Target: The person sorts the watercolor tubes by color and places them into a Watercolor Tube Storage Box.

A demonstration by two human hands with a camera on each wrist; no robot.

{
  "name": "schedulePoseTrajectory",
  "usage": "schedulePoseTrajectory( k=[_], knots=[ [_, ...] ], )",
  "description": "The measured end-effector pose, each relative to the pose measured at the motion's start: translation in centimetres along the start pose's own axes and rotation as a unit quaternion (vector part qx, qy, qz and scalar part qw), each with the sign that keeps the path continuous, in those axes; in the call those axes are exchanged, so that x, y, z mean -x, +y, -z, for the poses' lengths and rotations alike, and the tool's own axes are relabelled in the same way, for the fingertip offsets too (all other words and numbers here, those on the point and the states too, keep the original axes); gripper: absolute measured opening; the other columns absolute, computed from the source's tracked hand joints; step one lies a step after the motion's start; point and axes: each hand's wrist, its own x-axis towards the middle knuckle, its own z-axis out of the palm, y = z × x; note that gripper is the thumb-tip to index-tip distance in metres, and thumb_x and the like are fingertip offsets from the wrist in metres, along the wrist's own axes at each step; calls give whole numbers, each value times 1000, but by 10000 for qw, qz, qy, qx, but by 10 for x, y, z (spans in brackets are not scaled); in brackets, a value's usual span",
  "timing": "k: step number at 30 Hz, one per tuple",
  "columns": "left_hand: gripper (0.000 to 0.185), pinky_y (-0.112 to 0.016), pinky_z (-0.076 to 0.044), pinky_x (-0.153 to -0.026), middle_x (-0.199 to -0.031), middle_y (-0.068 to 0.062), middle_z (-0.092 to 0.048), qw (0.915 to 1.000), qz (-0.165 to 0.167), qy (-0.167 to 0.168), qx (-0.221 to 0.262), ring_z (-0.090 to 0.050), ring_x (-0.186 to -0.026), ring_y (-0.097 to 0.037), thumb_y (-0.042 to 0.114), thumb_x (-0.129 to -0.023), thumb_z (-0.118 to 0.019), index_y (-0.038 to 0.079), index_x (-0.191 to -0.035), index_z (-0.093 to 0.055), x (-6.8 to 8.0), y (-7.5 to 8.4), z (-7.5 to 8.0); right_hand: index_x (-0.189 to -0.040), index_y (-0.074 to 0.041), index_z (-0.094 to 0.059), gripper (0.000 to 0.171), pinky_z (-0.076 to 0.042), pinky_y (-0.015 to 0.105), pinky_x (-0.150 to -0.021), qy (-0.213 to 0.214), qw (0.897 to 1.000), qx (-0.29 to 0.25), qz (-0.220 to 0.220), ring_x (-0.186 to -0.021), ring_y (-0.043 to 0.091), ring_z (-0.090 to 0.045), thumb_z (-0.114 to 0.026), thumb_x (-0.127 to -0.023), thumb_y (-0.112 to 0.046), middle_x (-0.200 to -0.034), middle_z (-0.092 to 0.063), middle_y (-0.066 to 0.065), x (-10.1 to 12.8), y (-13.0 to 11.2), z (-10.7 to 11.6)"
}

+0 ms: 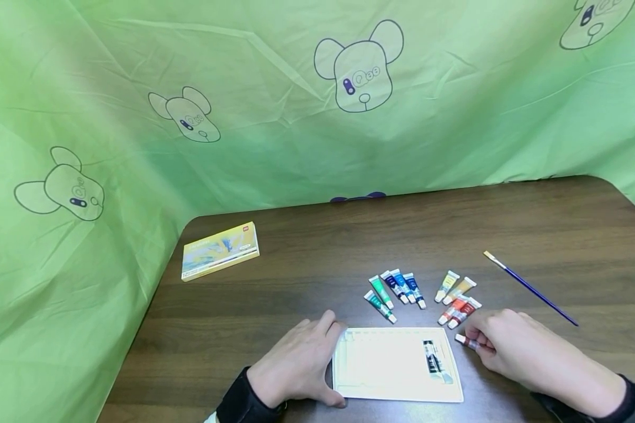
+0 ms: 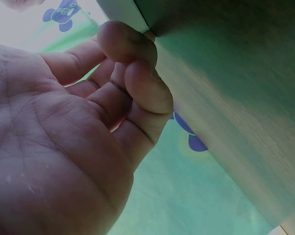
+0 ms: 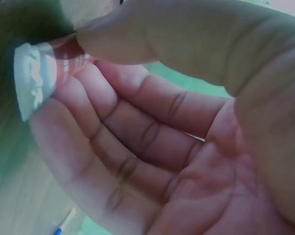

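Observation:
My left hand (image 1: 298, 361) spans the left end of a shallow white tray (image 1: 344, 392), thumb at its near corner and fingers at its far corner, holding it. In the left wrist view its fingers (image 2: 149, 90) are bent beside the tray's edge. A black-labelled paint tube (image 1: 432, 357) lies in the tray's right part. Just right of the tray, my right hand (image 1: 518, 346) pinches a dark red paint tube (image 1: 468, 341) between thumb and fingers. The white cap (image 3: 30, 81) points outward in the right wrist view; the tube's tail is hidden by the hand.
Beyond the tray lie green tubes (image 1: 381, 292), several blue tubes (image 1: 403, 286), a yellow tube (image 1: 447, 286), an ochre tube (image 1: 460, 290), an orange tube (image 1: 453, 309) and a red tube (image 1: 464, 312). A blue paintbrush (image 1: 531, 289) lies right; a yellow box (image 1: 220, 251) back left.

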Motion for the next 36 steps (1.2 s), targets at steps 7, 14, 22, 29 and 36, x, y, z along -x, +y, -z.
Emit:
schedulePoseTrajectory(
  k=[7,14,22,29,36],
  knots=[
    [95,-21,-44,-83,-109,8,-51,10000,-35,2,7,-46,-86,-4,68,-64,-92,16,-136,-57,0,0,-1,-78,-23,-68,29,-37,23,-55,245,9997,-5,-58,-62,-6,-39,-82,-66,-2,-68,-50,-19,1,-4,0],
    [96,-22,-45,-84,-110,8,-52,10000,6,-38,33,-46,-87,-5,67,-65,-93,16,-137,-57,-1,0,0,-79,-22,-68,28,-40,23,-57,669,9974,-201,-159,-64,-8,-41,-83,-62,-4,-69,-51,-20,0,-16,1],
    [96,-22,-45,-85,-110,8,-52,9999,31,-80,109,-46,-88,-5,67,-65,-93,16,-139,-57,0,0,0,-83,-19,-70,26,-40,21,-57,698,9931,-778,-541,-64,-9,-41,-84,-66,-5,-69,-51,-18,-2,-38,-7],
    [97,-22,-44,-84,-110,8,-51,9996,100,-157,202,-46,-87,-6,66,-65,-93,16,-140,-56,0,0,1,-88,-17,-70,21,-44,20,-59,86,9851,-1259,-1165,-64,-5,-46,-86,-76,-9,-70,-56,-14,-6,-53,-12],
    [98,-22,-43,-83,-109,8,-50,9994,152,-213,217,-45,-87,-7,66,-65,-93,16,-141,-56,-1,0,2,-96,-17,-78,19,-46,18,-60,-373,9758,-1342,-1684,-67,2,-50,-90,-82,-21,-72,-60,-13,-10,-65,-15]
  ],
)
